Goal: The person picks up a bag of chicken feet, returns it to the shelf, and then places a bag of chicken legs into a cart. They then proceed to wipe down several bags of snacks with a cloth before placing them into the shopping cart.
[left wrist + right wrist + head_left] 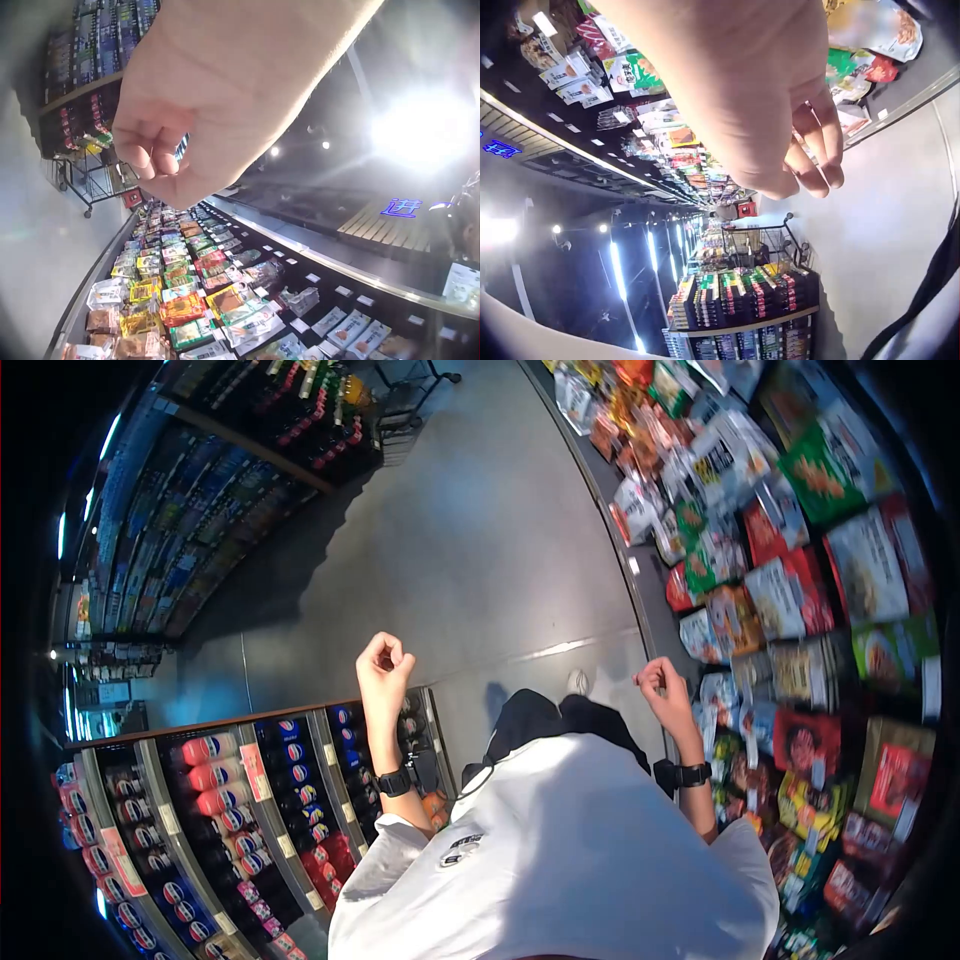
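In the head view my left hand [382,672] is raised over the aisle floor, its fingers loosely curled with nothing held. Below it and to the left, rows of drink bottles and cans [222,772] fill a rack. My right hand [664,690] hangs beside the snack display, also loosely curled and holding nothing. The nearest snack bags [708,635] lie just to its right. In the left wrist view the fingertips [166,163] bend in toward the thumb. In the right wrist view the fingers [826,139] droop slightly bent, with the floor behind them.
The grey floor [470,540] runs forward between the drink racks and a long display of bagged snacks [795,590]. A wheeled cart [761,244] stands further up the aisle, next to a shelf of bottles [742,296]. Bright lamps shine in both wrist views.
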### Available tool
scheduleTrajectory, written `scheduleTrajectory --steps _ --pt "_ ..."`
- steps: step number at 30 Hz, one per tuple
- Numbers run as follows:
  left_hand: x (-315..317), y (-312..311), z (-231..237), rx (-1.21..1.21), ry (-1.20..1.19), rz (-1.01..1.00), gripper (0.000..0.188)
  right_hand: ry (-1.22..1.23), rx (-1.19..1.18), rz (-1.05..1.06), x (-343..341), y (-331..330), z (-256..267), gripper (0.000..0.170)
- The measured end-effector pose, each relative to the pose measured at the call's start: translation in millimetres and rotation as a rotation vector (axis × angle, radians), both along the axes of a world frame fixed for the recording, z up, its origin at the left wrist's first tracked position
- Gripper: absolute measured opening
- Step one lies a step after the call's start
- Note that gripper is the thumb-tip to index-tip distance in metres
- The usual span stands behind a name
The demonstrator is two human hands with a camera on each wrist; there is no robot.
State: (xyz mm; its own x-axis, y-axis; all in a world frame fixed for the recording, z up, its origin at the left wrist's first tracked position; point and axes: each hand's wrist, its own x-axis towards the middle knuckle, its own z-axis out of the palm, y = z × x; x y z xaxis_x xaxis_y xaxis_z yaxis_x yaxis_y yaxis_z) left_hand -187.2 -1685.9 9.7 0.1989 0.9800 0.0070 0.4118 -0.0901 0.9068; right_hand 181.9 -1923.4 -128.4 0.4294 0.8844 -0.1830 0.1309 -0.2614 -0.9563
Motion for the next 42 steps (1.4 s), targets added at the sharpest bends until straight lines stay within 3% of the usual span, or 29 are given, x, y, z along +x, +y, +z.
scheduleTrajectory --steps 9,13,18,20,24,27,31,36,38,39,42 --pt "51 222 -30 0.025 -0.059 0.113 0.024 -0.09 0.007 0.249 64 261 0 0.012" --pt "68 355 -53 0.065 -0.1 0.156 0.024 -0.034 -0.033 0.227 90 384 -12 0.013" --pt "92 517 -31 0.074 -0.159 0.18 0.021 -0.015 0.039 0.174 116 546 16 0.016" --pt "110 576 -26 0.066 -0.138 0.169 0.022 -0.128 -0.011 0.149 125 602 40 0.018" --pt "159 686 -28 0.054 -0.172 0.065 0.022 -0.087 -0.056 0.107 153 696 26 0.021" --pt "196 765 -46 0.009 -0.199 -0.014 0.022 -0.197 -0.052 0.128 173 772 2 0.025" --pt "232 885 -68 -0.002 -0.135 -0.002 0.022 -0.178 -0.071 0.156 216 901 -24 0.031" --pt "263 1038 -50 0.082 -0.034 0.123 0.02 -0.263 -0.084 0.17 288 1081 -46 0.034" --pt "271 1084 -29 0.093 -0.02 0.168 0.019 -0.114 0.037 0.16 306 1154 -43 0.036" --pt "273 1104 -20 0.118 -0.015 0.182 0.019 -0.094 0.074 0.199 308 1192 -14 0.033" --pt "273 1160 -2 0.131 -0.028 0.28 0.02 -0.12 0.095 0.285 319 1294 6 0.028"
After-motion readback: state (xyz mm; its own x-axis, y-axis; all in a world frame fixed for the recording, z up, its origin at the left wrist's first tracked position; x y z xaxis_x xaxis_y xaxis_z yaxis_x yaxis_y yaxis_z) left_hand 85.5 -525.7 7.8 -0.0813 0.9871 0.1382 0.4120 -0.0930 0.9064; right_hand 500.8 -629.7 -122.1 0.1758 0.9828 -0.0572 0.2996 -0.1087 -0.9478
